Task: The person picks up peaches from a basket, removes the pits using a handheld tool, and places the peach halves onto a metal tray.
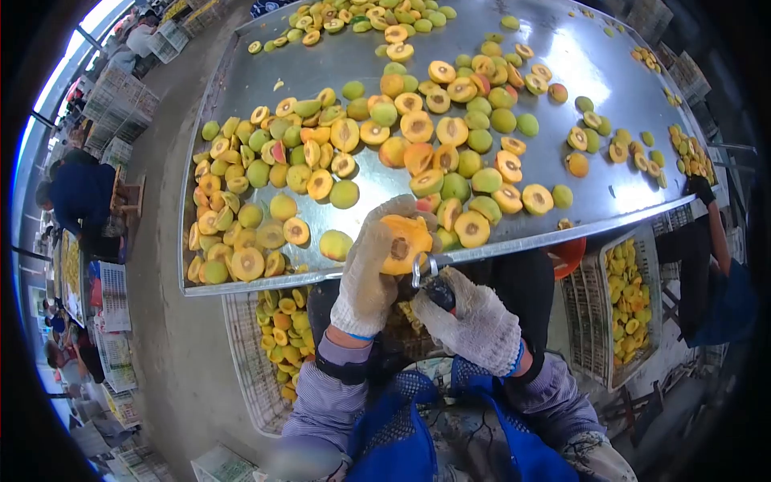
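Observation:
My left hand [365,269], in a pale work glove, is closed around a halved peach [405,243], its cut orange face and brown centre turned up. In my gloved right hand [474,315] is a pitting tool [434,287] with a black handle. The curved metal end of the tool touches or nearly touches the lower right edge of the peach half. Both hands are just over the near edge of a metal table [353,183]. Many halved peaches [416,126], yellow and green, are spread across it beyond my hands.
Below the table edge, a crate [249,353] of fruit halves stands at left and another crate [590,309] at right. A red container [569,255] shows under the edge. A co-worker's dark-gloved hand [700,189] is at the table's right end; another person [80,193] works at far left.

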A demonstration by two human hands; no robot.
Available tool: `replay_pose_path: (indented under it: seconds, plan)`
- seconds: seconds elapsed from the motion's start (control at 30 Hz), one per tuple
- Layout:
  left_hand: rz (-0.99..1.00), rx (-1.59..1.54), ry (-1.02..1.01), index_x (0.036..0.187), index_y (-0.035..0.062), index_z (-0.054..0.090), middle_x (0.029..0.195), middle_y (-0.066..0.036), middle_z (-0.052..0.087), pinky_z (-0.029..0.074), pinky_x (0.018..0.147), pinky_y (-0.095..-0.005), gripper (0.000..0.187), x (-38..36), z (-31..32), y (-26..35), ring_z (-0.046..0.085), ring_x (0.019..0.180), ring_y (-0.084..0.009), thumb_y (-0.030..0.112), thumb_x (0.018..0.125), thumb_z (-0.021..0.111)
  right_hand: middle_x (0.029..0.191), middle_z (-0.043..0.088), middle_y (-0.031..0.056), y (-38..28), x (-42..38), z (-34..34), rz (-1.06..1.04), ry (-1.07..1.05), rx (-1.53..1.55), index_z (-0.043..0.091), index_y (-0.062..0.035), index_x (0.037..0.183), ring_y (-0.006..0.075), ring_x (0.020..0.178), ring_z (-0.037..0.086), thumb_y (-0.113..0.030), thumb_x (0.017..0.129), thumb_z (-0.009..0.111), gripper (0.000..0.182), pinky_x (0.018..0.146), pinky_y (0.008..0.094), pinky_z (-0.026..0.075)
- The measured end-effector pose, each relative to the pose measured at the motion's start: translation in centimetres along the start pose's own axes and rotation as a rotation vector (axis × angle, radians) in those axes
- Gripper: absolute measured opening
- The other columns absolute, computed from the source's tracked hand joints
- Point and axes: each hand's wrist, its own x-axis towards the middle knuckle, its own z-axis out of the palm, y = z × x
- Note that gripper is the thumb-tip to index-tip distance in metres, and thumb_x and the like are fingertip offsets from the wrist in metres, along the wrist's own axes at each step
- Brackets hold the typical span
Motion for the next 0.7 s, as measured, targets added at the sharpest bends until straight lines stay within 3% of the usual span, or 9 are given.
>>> replay_pose_path:
  seconds: [0.03, 0.07, 0.13, 0.3, 0.4, 0.47, 0.5, 0.6, 0.7]
  plan:
    - [0.004, 0.046, 0.042, 0.133, 0.0015, 0.045, 0.122, -0.016, 0.057, 0.05, 0.089, -0.0356, 0.064, -0.6, 0.7, -0.2, 0.06, 0.105, -0.024, 0.054, 0.096, 0.049, 0.073, 0.066, 0.0169, -0.3, 0.0, -0.1, 0.034, -0.012, -0.045, 0.06, -0.0042, 0.11, 0.035, 0.073, 0.069, -0.033, 0.087, 0.067, 0.038, 0.061, 0.0402, 0.053]
    - [-0.005, 0.043, 0.047, 0.133, 0.0015, 0.045, 0.122, -0.016, 0.057, 0.05, 0.089, -0.0356, 0.064, -1.0, 1.1, -0.3, 0.06, 0.105, -0.024, 0.054, 0.096, 0.049, 0.073, 0.066, 0.0169, -0.6, -0.1, -0.1, 0.044, -0.016, -0.043, 0.06, -0.0042, 0.11, 0.035, 0.073, 0.069, -0.033, 0.087, 0.067, 0.038, 0.061, 0.0402, 0.053]
    - [0.043, 0.037, 0.034, 0.131, -0.0005, 0.047, 0.118, -0.016, 0.059, 0.049, 0.092, -0.0366, 0.064, -1.7, 1.7, -0.5, 0.06, 0.106, -0.0246, 0.052, 0.096, 0.049, 0.082, 0.068, 0.0112, -1.2, -0.3, -0.2, 0.087, 0.008, -0.063, 0.061, -0.0047, 0.105, 0.0287, 0.072, 0.069, -0.017, 0.083, 0.071, 0.028, 0.062, 0.0346, 0.055]
    - [0.028, 0.011, 0.152, 0.122, -0.0021, 0.052, 0.11, -0.021, 0.062, 0.051, 0.091, -0.0409, 0.068, -2.7, 3.0, -1.4, 0.063, 0.1, -0.0312, 0.06, 0.095, 0.044, 0.079, 0.068, 0.0121, -1.3, -1.2, -0.5, 0.127, -0.027, -0.082, 0.06, -0.0051, 0.107, 0.0274, 0.072, 0.07, -0.017, 0.084, 0.069, 0.028, 0.062, 0.0338, 0.055]
    - [0.068, 0.011, 0.148, 0.12, -0.0034, 0.053, 0.109, -0.021, 0.063, 0.053, 0.087, -0.0395, 0.067, -2.7, 3.6, -1.5, 0.064, 0.097, -0.0306, 0.059, 0.095, 0.046, 0.072, 0.066, 0.0101, -1.5, -1.5, -0.9, 0.233, -0.157, -0.051, 0.06, -0.0038, 0.105, 0.0216, 0.064, 0.069, -0.016, 0.085, 0.067, 0.024, 0.058, 0.0319, 0.053]
    - [0.169, 0.21, 0.208, 0.116, -0.005, 0.055, 0.105, -0.021, 0.064, 0.054, 0.083, -0.0374, 0.061, -3.0, 4.8, -1.1, 0.065, 0.091, -0.0293, 0.053, 0.097, 0.047, 0.063, 0.061, 0.0133, -0.5, -2.1, -0.6, 0.037, -0.139, 0.204, 0.057, -0.0025, 0.104, 0.0332, 0.06, 0.064, -0.025, 0.089, 0.065, 0.029, 0.057, 0.0384, 0.05]
    - [0.166, 0.21, 0.207, 0.116, -0.005, 0.055, 0.105, -0.021, 0.064, 0.054, 0.083, -0.0374, 0.061, -3.0, 4.8, -0.8, 0.065, 0.091, -0.0293, 0.053, 0.097, 0.047, 0.063, 0.061, 0.0133, -0.6, -2.2, -0.8, 0.039, -0.137, 0.205, 0.057, -0.0025, 0.104, 0.0332, 0.06, 0.064, -0.025, 0.089, 0.065, 0.029, 0.057, 0.0384, 0.05]
    - [0.065, 0.163, 0.11, 0.112, -0.0061, 0.057, 0.099, -0.019, 0.065, 0.054, 0.078, -0.0346, 0.052, -3.0, 4.9, 0.0, 0.065, 0.085, -0.0272, 0.043, 0.099, 0.048, 0.061, 0.059, 0.0107, -1.6, -2.2, -1.6, 0.172, -0.254, 0.404, 0.058, -0.0025, 0.101, 0.0271, 0.057, 0.063, -0.022, 0.09, 0.063, 0.023, 0.059, 0.0375, 0.05]
    - [0.081, 0.41, 0.196, 0.109, -0.0063, 0.059, 0.095, -0.018, 0.066, 0.054, 0.074, -0.0332, 0.045, -3.3, 5.9, 0.3, 0.065, 0.081, -0.025, 0.037, 0.1, 0.047, 0.06, 0.058, 0.0079, -1.9, -1.9, -2.3, 0.349, -0.333, 0.414, 0.06, -0.0034, 0.099, 0.0184, 0.051, 0.059, -0.023, 0.091, 0.061, 0.021, 0.051, 0.0334, 0.048]
